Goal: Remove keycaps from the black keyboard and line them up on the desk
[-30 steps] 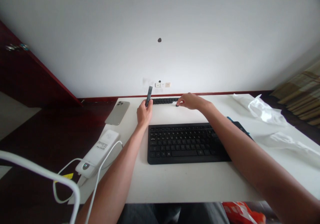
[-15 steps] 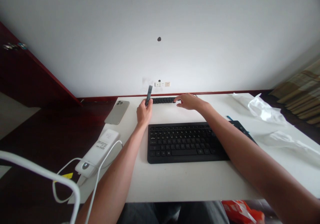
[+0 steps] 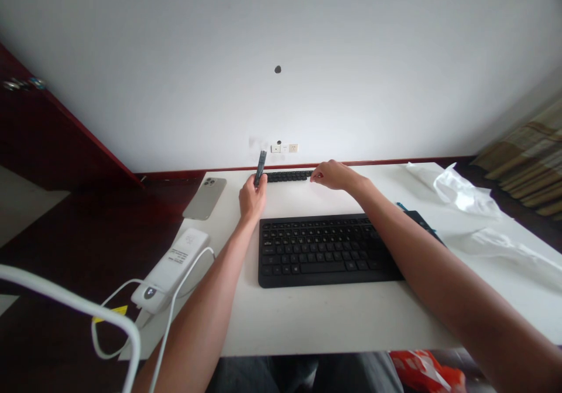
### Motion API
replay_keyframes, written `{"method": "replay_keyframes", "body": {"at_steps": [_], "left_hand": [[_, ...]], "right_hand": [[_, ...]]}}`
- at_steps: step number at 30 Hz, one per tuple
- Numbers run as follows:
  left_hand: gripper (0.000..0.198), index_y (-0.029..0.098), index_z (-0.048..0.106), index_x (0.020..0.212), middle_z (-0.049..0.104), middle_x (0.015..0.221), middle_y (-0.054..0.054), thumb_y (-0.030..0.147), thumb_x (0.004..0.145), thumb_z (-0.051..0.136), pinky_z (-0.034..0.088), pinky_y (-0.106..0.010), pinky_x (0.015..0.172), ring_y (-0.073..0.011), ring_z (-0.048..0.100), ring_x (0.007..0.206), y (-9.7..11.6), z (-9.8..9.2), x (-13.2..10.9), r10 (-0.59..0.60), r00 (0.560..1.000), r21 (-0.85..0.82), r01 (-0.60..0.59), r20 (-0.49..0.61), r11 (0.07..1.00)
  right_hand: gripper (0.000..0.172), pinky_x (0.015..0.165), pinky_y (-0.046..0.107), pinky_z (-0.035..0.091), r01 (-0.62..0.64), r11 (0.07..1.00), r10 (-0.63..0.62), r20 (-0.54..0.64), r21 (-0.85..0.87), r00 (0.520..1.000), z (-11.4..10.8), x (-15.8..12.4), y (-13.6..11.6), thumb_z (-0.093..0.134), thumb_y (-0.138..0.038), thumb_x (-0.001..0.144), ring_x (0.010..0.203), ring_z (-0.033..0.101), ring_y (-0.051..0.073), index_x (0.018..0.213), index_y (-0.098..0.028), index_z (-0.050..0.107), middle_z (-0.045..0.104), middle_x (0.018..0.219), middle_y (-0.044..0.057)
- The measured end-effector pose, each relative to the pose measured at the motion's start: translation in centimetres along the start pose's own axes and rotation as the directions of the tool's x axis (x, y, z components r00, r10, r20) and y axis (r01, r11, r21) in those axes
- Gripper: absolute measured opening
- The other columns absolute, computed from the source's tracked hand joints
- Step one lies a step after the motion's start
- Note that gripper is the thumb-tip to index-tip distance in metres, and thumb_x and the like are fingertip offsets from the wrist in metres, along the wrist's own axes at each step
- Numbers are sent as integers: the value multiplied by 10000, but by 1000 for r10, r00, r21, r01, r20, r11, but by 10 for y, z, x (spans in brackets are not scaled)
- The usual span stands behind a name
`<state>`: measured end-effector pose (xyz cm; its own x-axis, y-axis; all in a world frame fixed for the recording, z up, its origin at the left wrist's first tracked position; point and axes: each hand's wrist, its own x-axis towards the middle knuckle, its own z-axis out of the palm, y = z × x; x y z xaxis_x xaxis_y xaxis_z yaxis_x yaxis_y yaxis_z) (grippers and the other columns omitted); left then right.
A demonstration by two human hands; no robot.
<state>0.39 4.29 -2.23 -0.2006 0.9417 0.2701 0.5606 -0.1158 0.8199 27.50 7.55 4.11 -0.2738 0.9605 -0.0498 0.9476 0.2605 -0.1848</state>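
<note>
My left hand is closed around a slim dark grey object with a bright tip, held upright above the back of the white table; I cannot make out its kind. Just right of it, a dark strip made up of small black blocks runs along the table's back edge. At that strip's right end is my right hand, fingers curled and pinched together; what they hold, if anything, is too small to tell. Nearer to me lies a black keyboard, its right part covered by my right forearm.
On the left lie a phone, face down, and a white box-shaped device with a white cable. Crumpled clear plastic sits on the right. A blue stick-like thing shows behind the keyboard. The wall stands behind the table.
My right hand has drawn its fingers from a spread pose into a pinch and shifted slightly right along the strip. My left hand keeps its hold in nearly the same place.
</note>
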Motion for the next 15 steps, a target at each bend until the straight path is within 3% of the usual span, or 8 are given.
{"method": "replay_keyframes", "body": {"at_steps": [15], "left_hand": [[386,223,646,915,679,750,-32,575,1007,517,374,-269,652,-217,634,708,3,-2,-2,-7,1000,-17,7,4,1000]], "right_hand": [[353,890,418,581,53,999,-53,-9,1,999,12,7,7,542,-194,973,947,765,274,1133,-261,850,825,1093,95]]}}
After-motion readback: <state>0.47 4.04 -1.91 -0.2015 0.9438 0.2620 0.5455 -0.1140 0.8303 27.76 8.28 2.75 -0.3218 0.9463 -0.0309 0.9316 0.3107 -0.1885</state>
